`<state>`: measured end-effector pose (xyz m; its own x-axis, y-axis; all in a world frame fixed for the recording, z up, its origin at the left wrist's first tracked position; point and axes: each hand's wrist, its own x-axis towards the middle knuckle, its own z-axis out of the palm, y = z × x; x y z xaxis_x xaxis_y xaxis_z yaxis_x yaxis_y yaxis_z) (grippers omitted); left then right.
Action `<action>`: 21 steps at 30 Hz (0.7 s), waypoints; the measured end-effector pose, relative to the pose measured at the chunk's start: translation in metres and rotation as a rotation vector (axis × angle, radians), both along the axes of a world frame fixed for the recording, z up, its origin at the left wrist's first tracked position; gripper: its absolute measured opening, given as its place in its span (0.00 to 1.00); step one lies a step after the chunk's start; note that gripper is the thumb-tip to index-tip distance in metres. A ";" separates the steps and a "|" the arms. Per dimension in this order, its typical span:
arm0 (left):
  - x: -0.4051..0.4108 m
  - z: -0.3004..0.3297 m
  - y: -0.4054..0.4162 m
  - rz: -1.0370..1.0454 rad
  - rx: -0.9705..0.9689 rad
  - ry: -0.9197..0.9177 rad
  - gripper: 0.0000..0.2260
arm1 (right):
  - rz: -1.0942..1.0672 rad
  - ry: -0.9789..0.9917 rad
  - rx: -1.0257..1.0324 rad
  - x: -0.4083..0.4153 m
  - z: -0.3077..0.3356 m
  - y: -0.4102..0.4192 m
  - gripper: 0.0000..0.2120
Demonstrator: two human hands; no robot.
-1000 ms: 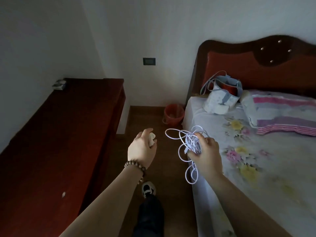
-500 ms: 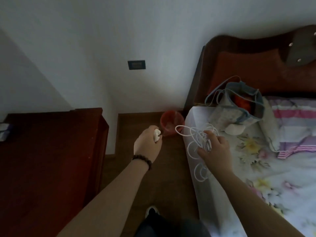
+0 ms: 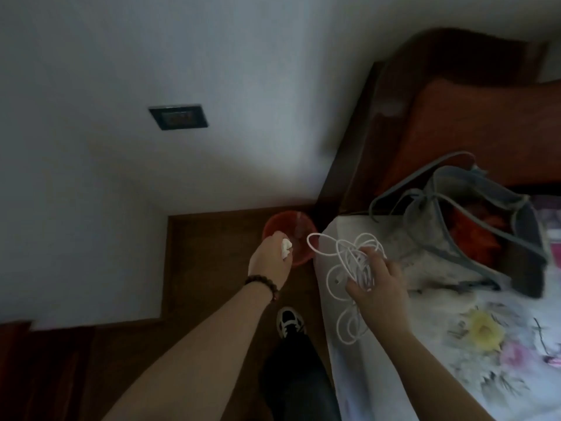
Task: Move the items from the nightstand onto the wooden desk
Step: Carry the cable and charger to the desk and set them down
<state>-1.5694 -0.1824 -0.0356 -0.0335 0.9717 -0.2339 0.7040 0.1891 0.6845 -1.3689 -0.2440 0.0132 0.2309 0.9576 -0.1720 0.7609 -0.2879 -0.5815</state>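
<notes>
My left hand (image 3: 270,262) is closed around a small crumpled white tissue (image 3: 286,248) and hangs right over a red bin (image 3: 299,226) on the floor by the bed corner. My right hand (image 3: 376,287) grips a tangled bundle of white cable (image 3: 349,256), whose loops dangle over the edge of the bed (image 3: 455,360). A sliver of the dark red wooden desk (image 3: 15,360) shows at the lower left edge. No nightstand is in view.
A grey tote bag (image 3: 473,226) lies on the floral bedsheet near the red headboard (image 3: 473,132). A wall socket (image 3: 179,117) sits on the white wall. My shoe (image 3: 290,322) and dark trouser leg stand on the brown floor between desk and bed.
I have stepped forward and turned right; the desk has slid out to the left. My left hand with the tissue has moved out over the red bin. The right hand still holds the cable.
</notes>
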 end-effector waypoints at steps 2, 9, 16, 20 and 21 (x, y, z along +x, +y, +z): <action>0.013 -0.038 0.044 0.012 -0.081 -0.016 0.04 | -0.005 -0.005 -0.020 0.007 -0.026 0.037 0.32; 0.022 -0.115 0.126 0.015 -0.281 0.065 0.40 | -0.053 0.028 -0.109 0.025 -0.081 0.107 0.31; -0.011 -0.098 0.132 0.066 -0.240 0.213 0.29 | 0.034 0.052 -0.151 0.015 -0.078 0.137 0.34; -0.042 -0.038 0.119 0.179 -0.145 0.238 0.23 | 0.155 0.069 -0.094 -0.016 -0.036 0.159 0.34; -0.051 -0.018 0.114 0.202 -0.104 0.251 0.23 | 0.198 0.075 -0.074 -0.027 -0.022 0.164 0.34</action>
<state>-1.6208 -0.0686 -0.0541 -0.2920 0.9110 -0.2911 0.7896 0.4014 0.4641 -1.3961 -0.0800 -0.0084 0.0241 0.9671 -0.2532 0.7624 -0.1816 -0.6211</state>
